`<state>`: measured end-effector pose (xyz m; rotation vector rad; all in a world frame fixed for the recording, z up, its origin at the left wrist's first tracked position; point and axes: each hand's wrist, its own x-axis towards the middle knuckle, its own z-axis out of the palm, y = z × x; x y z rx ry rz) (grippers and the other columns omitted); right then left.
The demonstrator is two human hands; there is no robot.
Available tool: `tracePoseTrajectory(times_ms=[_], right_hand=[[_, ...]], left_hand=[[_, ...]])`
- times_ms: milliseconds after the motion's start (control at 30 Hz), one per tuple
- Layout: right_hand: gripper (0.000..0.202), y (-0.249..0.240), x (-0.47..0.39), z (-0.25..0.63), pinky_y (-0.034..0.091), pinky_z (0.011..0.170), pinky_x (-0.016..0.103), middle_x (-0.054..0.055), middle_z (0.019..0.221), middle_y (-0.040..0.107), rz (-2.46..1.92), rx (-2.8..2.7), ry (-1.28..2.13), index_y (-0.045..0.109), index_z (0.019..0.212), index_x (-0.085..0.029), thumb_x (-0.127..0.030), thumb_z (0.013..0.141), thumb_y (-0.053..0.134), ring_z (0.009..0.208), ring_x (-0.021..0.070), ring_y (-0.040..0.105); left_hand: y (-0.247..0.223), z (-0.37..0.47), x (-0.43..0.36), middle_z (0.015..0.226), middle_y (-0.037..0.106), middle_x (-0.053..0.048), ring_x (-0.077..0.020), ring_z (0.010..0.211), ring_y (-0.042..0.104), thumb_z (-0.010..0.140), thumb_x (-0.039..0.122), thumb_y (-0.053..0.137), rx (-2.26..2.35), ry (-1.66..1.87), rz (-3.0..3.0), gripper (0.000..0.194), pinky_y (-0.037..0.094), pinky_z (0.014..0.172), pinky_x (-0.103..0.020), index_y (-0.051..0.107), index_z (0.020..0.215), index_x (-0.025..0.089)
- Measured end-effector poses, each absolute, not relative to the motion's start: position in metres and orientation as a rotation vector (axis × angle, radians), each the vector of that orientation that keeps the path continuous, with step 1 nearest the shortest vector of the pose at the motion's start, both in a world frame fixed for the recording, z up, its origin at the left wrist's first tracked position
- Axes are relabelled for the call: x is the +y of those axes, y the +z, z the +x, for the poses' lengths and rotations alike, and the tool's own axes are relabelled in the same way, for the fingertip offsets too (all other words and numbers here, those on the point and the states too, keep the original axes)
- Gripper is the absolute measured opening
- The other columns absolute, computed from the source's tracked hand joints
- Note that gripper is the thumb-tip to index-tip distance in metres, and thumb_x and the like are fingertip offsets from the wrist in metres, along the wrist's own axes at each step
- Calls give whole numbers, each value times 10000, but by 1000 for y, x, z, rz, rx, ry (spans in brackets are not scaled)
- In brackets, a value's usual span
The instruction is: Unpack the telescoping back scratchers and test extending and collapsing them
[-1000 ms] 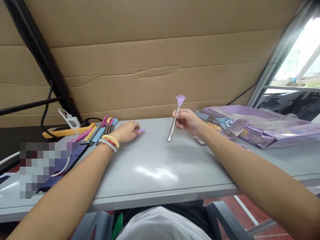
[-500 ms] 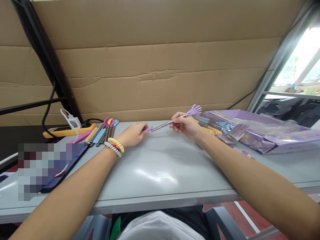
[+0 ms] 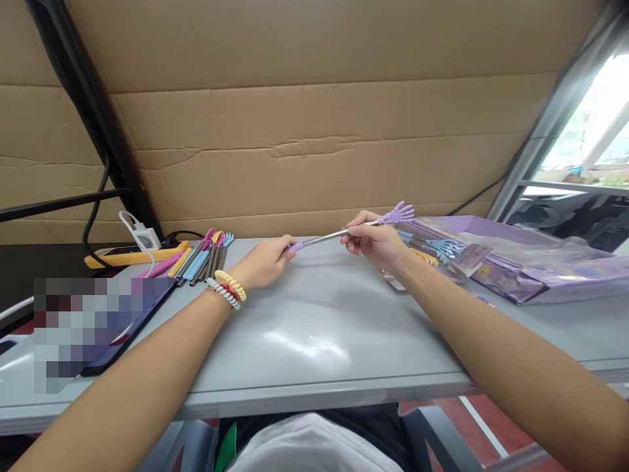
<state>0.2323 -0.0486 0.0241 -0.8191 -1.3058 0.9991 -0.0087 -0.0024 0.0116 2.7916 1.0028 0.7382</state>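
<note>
A purple hand-shaped back scratcher [image 3: 324,238] with a metal rod spans the space between my hands, above the grey table [image 3: 314,314]. My left hand [image 3: 268,261] is closed around its purple handle, most of which the fingers hide. The rod's left end meets the handle. My right hand [image 3: 373,242] grips the rod just below the purple claw head [image 3: 399,213], which points to the right. Beyond my left wrist lies a bunch of pink, yellow and blue back scratchers [image 3: 204,259].
On the right stand a purple display box [image 3: 540,288] with clear plastic inside and packaged back scratchers [image 3: 445,249]. A tablet-like device [image 3: 132,334], partly blurred, lies on the left by a yellow-cased item [image 3: 137,255] and a white charger [image 3: 146,237]. Cardboard [image 3: 314,118] forms the back wall.
The rod's end, apart from the purple handle before, now meets it. My right hand and the claw head have shifted slightly right; my left hand has barely moved.
</note>
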Motion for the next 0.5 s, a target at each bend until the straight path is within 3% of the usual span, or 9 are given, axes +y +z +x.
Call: tracePoseTrajectory(times_ms=[167, 300, 500], right_hand=[[274, 24, -52, 231, 390, 363, 215, 16, 551, 659, -768, -1365, 1016, 469, 628, -183, -257, 614, 732, 409, 131, 568], [276, 23, -55, 227, 435, 370, 229, 27, 585, 676, -756, -1395, 1100, 503, 672, -177, -287, 632, 754, 449, 153, 606], [293, 18, -52, 222, 496, 461, 253, 47, 655, 694, -817, -1435, 1173, 546, 736, -167, -308, 625, 778, 530, 160, 643]], left_hand=[[14, -8, -7, 737, 606, -2, -163, 685, 541, 921, 436, 275, 1004, 734, 2754, 372, 388, 637, -261, 570, 961, 213], [16, -7, -10, 741, 605, 11, -143, 691, 527, 918, 458, 268, 886, 696, 2724, 427, 385, 642, -239, 603, 847, 202], [8, -5, -12, 700, 595, 13, -145, 600, 495, 924, 440, 263, 905, 684, 2799, 415, 346, 596, -255, 592, 1066, 231]])
